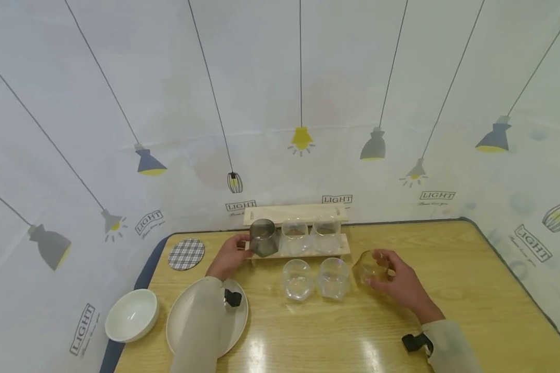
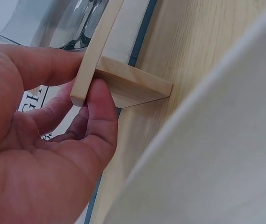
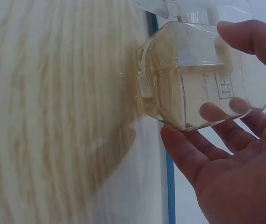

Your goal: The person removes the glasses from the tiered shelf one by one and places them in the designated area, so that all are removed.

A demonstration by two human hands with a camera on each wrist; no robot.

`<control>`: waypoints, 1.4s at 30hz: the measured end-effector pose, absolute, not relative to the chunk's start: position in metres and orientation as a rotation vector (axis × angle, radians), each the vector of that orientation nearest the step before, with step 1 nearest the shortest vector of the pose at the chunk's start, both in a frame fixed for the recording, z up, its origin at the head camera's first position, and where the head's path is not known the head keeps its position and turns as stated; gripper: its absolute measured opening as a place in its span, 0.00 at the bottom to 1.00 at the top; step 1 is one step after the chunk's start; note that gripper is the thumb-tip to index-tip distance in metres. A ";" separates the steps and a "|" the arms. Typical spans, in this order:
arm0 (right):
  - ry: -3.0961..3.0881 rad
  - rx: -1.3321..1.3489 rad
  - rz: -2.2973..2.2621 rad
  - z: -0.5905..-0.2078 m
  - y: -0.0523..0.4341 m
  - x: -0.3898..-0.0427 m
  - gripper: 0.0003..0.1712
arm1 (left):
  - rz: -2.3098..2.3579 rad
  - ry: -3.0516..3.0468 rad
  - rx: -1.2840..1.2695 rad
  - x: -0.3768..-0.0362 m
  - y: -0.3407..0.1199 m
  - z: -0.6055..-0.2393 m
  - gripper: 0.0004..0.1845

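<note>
At its left end, my left hand (image 1: 228,257) pinches the wooden rack (image 1: 345,244), thumb and fingers on either side of the board's edge (image 2: 91,60). A smoky grey glass (image 1: 264,238) stands on the rack beside that hand, followed by two clear glasses, one in the middle (image 1: 295,236) and one on the right (image 1: 326,235). My right hand (image 1: 403,282) holds an amber-tinted glass (image 3: 200,74) upright by its sides, low over the table. Whether its base touches the wood, I cannot tell. Two more clear glasses (image 1: 298,280) (image 1: 333,278) stand in front of the rack.
A white plate (image 1: 235,324) lies under my left forearm, with a white bowl (image 1: 132,316) to its left. Behind them is a round checked coaster (image 1: 186,254). The wooden table (image 1: 308,336) meets a wall covering (image 1: 270,93) printed with lamps at the back.
</note>
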State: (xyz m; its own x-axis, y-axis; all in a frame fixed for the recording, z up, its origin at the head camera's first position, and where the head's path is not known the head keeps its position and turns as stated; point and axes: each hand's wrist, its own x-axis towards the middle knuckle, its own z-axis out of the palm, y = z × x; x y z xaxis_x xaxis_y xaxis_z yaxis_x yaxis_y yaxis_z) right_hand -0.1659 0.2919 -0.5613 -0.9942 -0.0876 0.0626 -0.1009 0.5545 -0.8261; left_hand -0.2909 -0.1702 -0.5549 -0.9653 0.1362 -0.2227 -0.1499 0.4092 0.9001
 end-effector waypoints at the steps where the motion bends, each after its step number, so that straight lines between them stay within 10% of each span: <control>1: -2.763 0.170 1.469 -0.562 0.293 -0.166 0.46 | 1.578 2.406 -0.017 -0.291 -0.170 -0.555 0.28; 42: -2.576 0.295 1.579 -0.500 0.222 -0.225 0.47 | 1.541 2.451 0.000 -0.288 -0.167 -0.559 0.27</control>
